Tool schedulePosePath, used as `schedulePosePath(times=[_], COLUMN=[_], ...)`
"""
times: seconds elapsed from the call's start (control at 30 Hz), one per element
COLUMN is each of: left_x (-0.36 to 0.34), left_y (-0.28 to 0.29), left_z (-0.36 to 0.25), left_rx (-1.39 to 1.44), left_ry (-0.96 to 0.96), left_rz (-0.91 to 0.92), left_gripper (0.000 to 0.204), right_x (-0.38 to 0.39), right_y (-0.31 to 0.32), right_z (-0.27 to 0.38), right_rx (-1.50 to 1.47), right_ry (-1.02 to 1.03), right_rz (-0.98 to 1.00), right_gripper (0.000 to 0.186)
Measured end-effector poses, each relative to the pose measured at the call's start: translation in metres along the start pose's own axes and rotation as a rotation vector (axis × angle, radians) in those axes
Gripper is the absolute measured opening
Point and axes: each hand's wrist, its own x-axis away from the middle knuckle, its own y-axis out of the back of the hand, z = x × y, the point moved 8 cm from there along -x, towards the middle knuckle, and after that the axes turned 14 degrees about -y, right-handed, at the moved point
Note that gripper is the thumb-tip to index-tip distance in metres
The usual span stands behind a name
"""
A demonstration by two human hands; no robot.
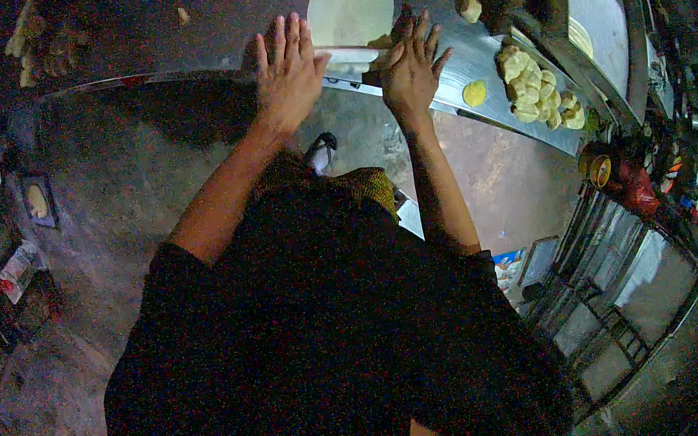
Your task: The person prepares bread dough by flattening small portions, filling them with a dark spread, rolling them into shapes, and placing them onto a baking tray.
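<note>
A thin, pale sheet of dough (350, 10) lies on the counter, with a curved notch in its far edge. Across its near edge runs a light rolling pin (349, 57). My left hand (288, 77) rests at the pin's left end, palm down and fingers stretched forward. At the other end, my right hand (414, 70) is laid over the pin with its fingers spread. Both hands press from above rather than wrap round it, and they cover the pin's ends.
Right of my right hand are a small yellow disc (474, 94) and a heap of dough pieces (533, 86). More lumps (469, 7) sit farther back. The metal counter (468, 55) ends close to my body. A metal rack (621, 306) stands at lower right.
</note>
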Motion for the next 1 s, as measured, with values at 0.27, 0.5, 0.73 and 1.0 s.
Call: schedulePosePath(times=[0.27,0.5,0.73,1.0], left_x=[-0.025,-0.149,-0.203,-0.084], left_y=[0.011,-0.022,0.011,0.006], left_z=[0.025,0.073,0.121,0.106], left_rx=[0.073,-0.198,-0.067,1.074], left_ry=[-0.313,0.062,0.185,0.019], left_rz=[-0.19,-0.427,-0.603,-0.393], left_gripper=[0.043,0.05,0.037,0.025], right_x=[-0.024,-0.146,-0.193,-0.142], right_y=[0.007,-0.038,-0.007,-0.011], right_z=[0.019,0.005,0.023,0.037], right_rx=[-0.404,0.255,-0.001,-0.157], right_ry=[0.027,0.006,-0.063,0.295], right_rz=[0.359,-0.117,-0.125,0.181], right_gripper=[0.065,0.067,0.053,0.037])
